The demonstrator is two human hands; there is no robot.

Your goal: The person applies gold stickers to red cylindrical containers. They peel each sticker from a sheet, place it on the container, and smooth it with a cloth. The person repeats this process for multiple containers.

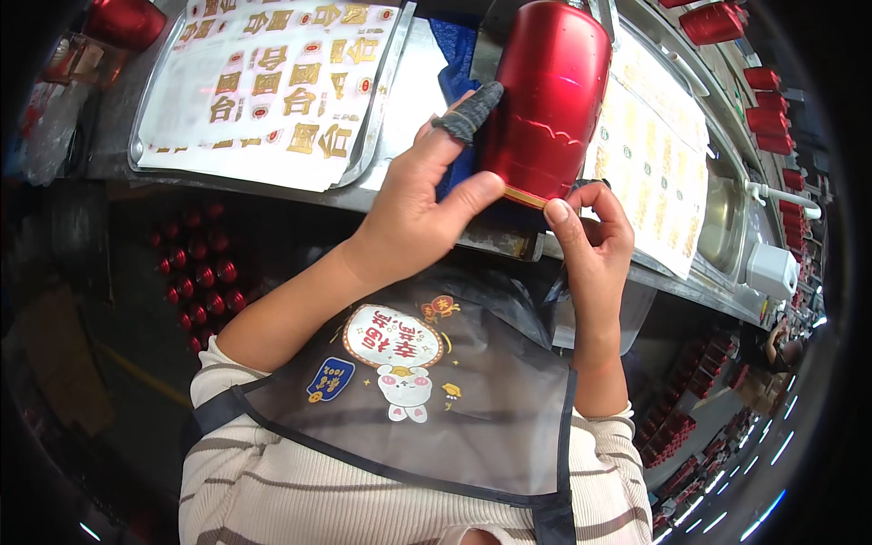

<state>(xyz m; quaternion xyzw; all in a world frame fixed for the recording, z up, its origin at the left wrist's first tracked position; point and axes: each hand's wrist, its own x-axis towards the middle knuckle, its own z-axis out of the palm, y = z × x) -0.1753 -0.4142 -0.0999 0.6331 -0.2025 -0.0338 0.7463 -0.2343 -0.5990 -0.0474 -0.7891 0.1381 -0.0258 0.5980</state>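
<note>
A red vessel (549, 100) is clasped by the left hand (420, 195); right of that grip, its gold edge (524, 196) is pinched by the right hand (595, 238).

**Dressed in Stripes and Cartoon Print**

A person wears a cream ribbed-knit top with brown stripes (336, 504), its sleeves (221, 371) bunched near the elbows, with a translucent dark grey apron edged in black (500, 409) and fitted with black straps (555, 527). The apron carries a white, pink-cheeked cartoon rabbit-like figure (405, 389), a white oval with red lettering (392, 336) and a blue badge (331, 377). A banded dark grey fabric finger cover (470, 113) sheathes one finger of the left hand (413, 202).
</note>
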